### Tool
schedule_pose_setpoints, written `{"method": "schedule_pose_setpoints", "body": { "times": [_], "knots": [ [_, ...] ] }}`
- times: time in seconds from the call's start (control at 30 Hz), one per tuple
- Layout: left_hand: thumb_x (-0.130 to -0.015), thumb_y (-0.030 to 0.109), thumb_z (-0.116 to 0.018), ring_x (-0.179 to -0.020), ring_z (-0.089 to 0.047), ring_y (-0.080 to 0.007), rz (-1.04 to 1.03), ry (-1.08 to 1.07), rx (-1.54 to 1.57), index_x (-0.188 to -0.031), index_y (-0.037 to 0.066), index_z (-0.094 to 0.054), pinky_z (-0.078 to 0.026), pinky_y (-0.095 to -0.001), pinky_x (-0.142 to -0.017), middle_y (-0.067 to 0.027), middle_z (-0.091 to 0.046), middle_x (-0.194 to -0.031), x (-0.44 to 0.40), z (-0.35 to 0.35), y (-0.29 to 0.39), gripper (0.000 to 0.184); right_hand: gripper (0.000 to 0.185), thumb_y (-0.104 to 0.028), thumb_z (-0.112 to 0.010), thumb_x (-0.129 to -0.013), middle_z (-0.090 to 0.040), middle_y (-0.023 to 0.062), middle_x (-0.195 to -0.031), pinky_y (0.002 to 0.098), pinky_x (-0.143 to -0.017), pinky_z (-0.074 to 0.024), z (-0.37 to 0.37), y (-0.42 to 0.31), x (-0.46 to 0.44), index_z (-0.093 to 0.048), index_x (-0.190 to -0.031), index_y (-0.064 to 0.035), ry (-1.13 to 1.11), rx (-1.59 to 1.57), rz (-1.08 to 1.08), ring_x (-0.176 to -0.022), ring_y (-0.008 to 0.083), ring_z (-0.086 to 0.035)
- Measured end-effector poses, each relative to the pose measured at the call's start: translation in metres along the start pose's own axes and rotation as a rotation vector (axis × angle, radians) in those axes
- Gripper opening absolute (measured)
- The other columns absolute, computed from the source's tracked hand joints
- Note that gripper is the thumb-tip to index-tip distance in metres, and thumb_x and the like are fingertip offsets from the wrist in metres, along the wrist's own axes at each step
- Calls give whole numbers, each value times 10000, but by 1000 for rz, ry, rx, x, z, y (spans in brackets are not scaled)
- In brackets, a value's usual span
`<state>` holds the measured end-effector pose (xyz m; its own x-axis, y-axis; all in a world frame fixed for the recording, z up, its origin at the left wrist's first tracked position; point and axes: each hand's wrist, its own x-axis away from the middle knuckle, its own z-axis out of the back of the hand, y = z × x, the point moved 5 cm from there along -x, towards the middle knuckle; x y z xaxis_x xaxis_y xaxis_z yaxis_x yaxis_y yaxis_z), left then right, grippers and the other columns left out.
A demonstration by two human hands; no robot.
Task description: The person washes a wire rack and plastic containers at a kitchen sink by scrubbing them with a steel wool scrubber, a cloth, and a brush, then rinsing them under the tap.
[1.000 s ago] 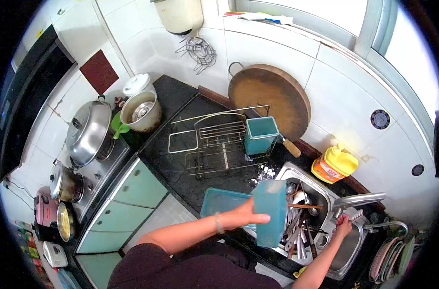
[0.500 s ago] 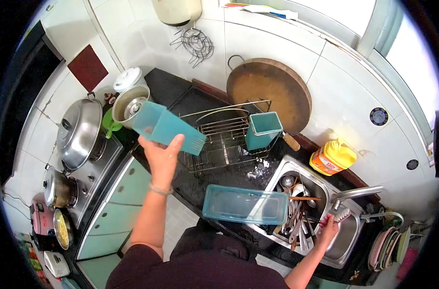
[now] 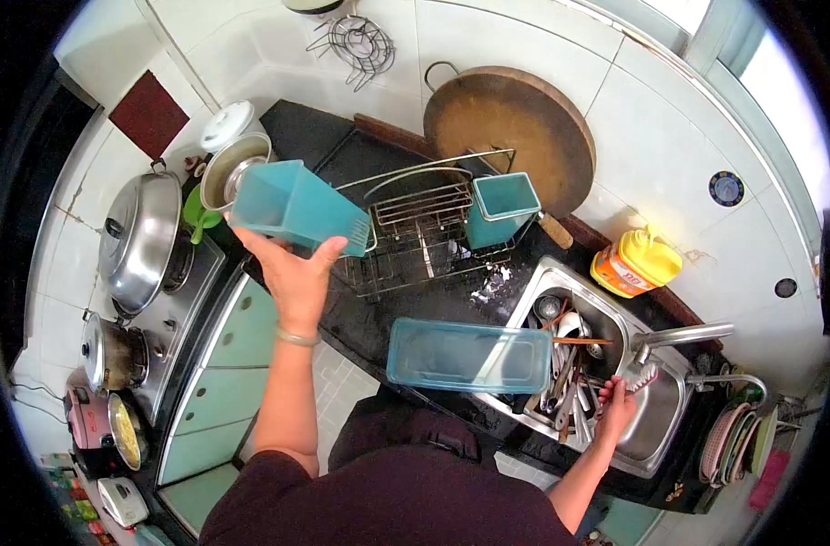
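My left hand [image 3: 292, 273] is closed around a teal plastic utensil holder [image 3: 301, 205], tilted at the left end of a wire dish rack [image 3: 420, 232]. The holder has slots near its base, and some of my fingers are hidden by it. A second teal holder [image 3: 506, 209] stands at the rack's right end. Over the sink, my right hand [image 3: 618, 407] grips a scrub brush [image 3: 641, 376] with pale bristles. Left of that hand, spoons, chopsticks and other utensils [image 3: 570, 387] fill one sink basin. A long clear teal lid [image 3: 470, 355] lies across the counter and the sink's edge.
A yellow jug [image 3: 638, 262] stands behind the sink [image 3: 547, 273], near the faucet [image 3: 683, 337]. A large round wooden board [image 3: 511, 136] leans on the wall. Pots, including a lidded wok [image 3: 142, 241], sit at left. Plates [image 3: 733, 455] stand at far right.
The whole view has shifted, with the scene sitting higher in the frame. My left hand has moved the holder slightly left relative to the rack. My right hand still has the brush over the sink.
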<state>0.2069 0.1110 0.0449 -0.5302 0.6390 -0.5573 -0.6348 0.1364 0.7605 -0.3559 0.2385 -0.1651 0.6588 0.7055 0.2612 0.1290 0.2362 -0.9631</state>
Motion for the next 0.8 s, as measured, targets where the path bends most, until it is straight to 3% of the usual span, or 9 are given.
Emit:
{"method": "schedule_pose_setpoints", "body": {
  "times": [0.17,0.3,0.33,0.37,0.47,0.57,0.7,0.73,0.8],
  "knots": [
    [-535,485,-851,-1204,-437,-344,-80,-86,127,-1453,56,91,-354,-412,-1024,-241,-342,-1372,-15,12,2,1384,266,-275,-571,-928,-621,36,-776,218,-535,-440,-4,0,4,-609,-975,-16,-26,-22,0,-600,91,-555],
    [-554,365,-877,-1120,-498,-258,-26,-123,377,-1455,131,-15,-440,-363,-929,-184,-424,-1282,-27,20,13,1269,272,-272,-581,-922,-628,37,-762,212,-502,-439,1,9,0,-625,-967,-7,-40,-45,3,-577,91,-558],
    [-622,265,-859,-1054,-517,-202,-134,-81,361,-1412,113,-214,-472,-330,-865,-142,-469,-1212,-31,23,23,1031,271,-269,-584,-920,-632,40,-756,209,-492,-440,0,8,1,-634,-964,-7,-37,-50,18,-571,90,-559],
    [-622,265,-859,-1054,-517,-202,-135,-83,363,-1412,113,-214,-472,-330,-865,-142,-469,-1212,-34,27,21,1031,271,-269,-584,-920,-632,40,-756,209,-492,-440,0,8,2,-634,-964,-7,-34,-51,18,-571,90,-559],
    [-699,145,-805,-1011,-521,-183,-110,-276,63,-1277,70,-425,-479,-320,-835,-110,-501,-1182,-45,30,13,695,267,-267,-585,-920,-635,40,-762,208,-501,-445,1,5,6,-635,-968,-9,-31,-36,21,-577,86,-561],
    [-694,52,-764,-908,-527,-188,-454,-154,-110,-906,41,-530,-459,-288,-732,-107,-537,-1145,-47,36,35,316,265,-267,-585,-920,-636,38,-765,206,-509,-447,5,5,10,-637,-970,-12,-10,-35,18,-581,83,-560],
    [-685,68,-758,-985,-533,-235,-249,-198,-188,-778,38,-490,-435,-307,-791,-143,-516,-1189,-37,42,42,285,286,-274,-571,-926,-617,35,-767,223,-524,-439,9,5,16,-623,-964,4,1,-5,39,-597,89,-553],
    [-682,51,-744,-1026,-530,-274,-473,-185,-256,-739,36,-467,-425,-334,-840,-172,-499,-1245,-34,42,52,283,295,-284,-573,-926,-618,34,-768,223,-524,-439,11,4,17,-623,-963,5,6,13,53,-598,88,-553],
    [-675,41,-731,-1071,-513,-292,-439,-232,-256,-735,39,-456,-399,-354,-896,-174,-475,-1295,-31,44,56,282,287,-282,-576,-924,-625,33,-771,214,-519,-443,13,6,19,-627,-971,-4,15,-3,39,-592,85,-557]
  ]
}}
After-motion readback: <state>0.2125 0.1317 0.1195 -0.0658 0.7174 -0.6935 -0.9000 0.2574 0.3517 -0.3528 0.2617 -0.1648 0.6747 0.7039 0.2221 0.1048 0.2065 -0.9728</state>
